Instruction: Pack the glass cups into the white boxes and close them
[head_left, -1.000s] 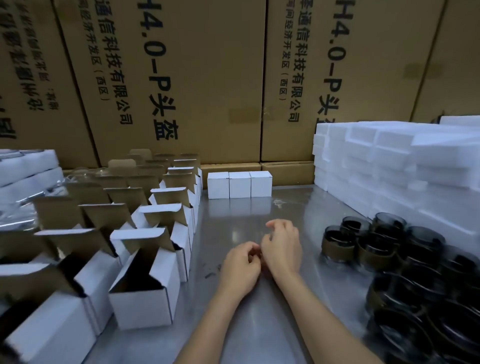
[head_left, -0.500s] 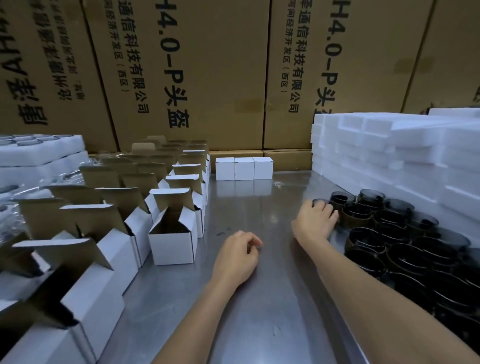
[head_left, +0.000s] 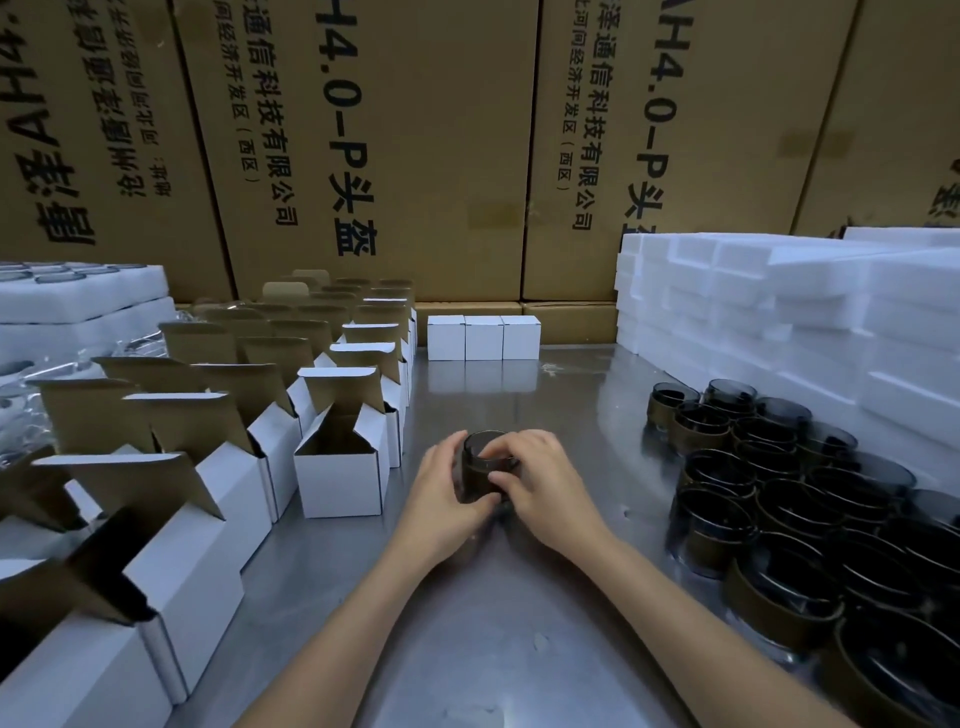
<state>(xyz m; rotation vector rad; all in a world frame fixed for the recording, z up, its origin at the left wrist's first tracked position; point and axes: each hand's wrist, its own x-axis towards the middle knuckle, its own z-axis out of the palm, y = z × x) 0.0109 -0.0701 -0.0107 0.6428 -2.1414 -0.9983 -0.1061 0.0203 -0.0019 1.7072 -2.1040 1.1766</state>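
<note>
A dark smoked glass cup (head_left: 480, 465) with a brown band stands upright in the middle of the metal table (head_left: 467, 623). My left hand (head_left: 441, 499) curls round its left side and my right hand (head_left: 545, 483) grips its right side and rim. Just to the left stands an open white box (head_left: 340, 475) with its brown-lined lid flap raised. More open white boxes (head_left: 223, 415) fill the left in rows. Several more dark glass cups (head_left: 779, 493) are clustered at the right. Three closed white boxes (head_left: 483, 338) sit in a row at the back.
Stacks of white foam trays (head_left: 805, 322) rise at the back right, and more foam (head_left: 78, 306) lies at the far left. Large brown cartons (head_left: 415, 156) with printed characters wall off the back. Bare metal surface lies between the boxes and the cups.
My right hand took a cup from the cluster at the right and brought it to the middle. My left hand moved up and closed round the same cup.
</note>
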